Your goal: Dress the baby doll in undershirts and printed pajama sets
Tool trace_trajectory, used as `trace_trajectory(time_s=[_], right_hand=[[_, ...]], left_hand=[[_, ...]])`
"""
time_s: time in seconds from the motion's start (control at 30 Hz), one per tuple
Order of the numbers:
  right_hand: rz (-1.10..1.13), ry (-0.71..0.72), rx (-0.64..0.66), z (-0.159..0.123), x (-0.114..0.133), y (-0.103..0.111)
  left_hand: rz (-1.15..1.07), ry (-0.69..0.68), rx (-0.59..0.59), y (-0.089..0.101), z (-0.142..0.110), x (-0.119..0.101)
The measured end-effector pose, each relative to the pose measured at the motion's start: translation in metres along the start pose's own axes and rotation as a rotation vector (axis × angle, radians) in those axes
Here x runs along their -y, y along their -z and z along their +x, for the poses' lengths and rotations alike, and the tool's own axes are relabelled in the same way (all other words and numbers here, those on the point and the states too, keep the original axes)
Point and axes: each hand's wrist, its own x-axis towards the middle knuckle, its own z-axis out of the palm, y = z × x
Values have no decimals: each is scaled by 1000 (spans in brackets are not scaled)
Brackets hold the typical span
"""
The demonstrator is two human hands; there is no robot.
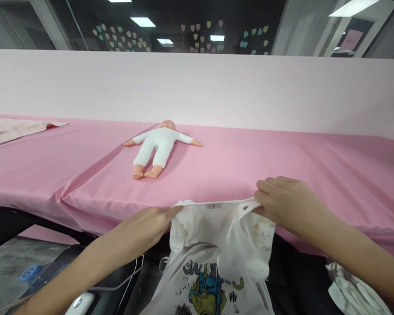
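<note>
Left hand (156, 220) and right hand (284, 197), well apart, pinch the top edge of a white garment (238, 238). It's spread out, not folded; doll (160, 141) lies untouched on the pink sheet (236, 164).

Garment (238, 236) of matt cloth

One doll (157, 143), one bottle (46, 275), one held garment (241, 243) show.

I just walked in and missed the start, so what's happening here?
Someone is holding a white garment by its upper edge, the left hand at one end and the right hand at the other. It hangs in front of their printed shirt. Beyond the hands, a doll lies arms spread on pink cloth, touched by neither.
</note>
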Motion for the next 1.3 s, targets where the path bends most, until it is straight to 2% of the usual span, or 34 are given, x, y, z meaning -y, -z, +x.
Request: trace_trajectory(time_s=[0.07,0.1,0.23,0.37,0.47,0.57,0.73,0.87,0.93,1.0,1.07,1.13,1.2,1.3], right_hand=[[-1,-22,-5,0,-1,0],[-3,-41,-3,0,-2,1],[20,-118,31,1,-2,6],[71,-114,3,1,2,12],[84,-113,-58,2,6,16],[94,-120,-93,3,10,20],[119,-122,-147,3,12,24],[251,-159,-164,0,11,19],[381,-269,-210,0,21,10],[523,-446,-307,2,46,-5],[644,-637,-419,7,83,-22],[754,-786,-513,11,126,-39],[845,-894,-625,14,161,-49],[1031,-873,-705,11,183,-48]], left_hand=[[106,-33,107,2,4,-6],[170,-45,110,4,5,-9],[322,-173,-10,14,11,-16],[248,-259,-181,17,13,-16],[209,-306,-255,18,15,-18],[192,-298,-262,17,16,-23],[191,-169,-208,12,16,-27],[125,-132,-207,8,21,-29],[10,-106,-238,0,25,-32],[-150,-25,-308,-16,29,-38],[-348,103,-373,-39,32,-49],[-616,241,-362,-64,30,-62],[-951,341,-373,-86,25,-76],[-1414,479,-395,-108,11,-92]])
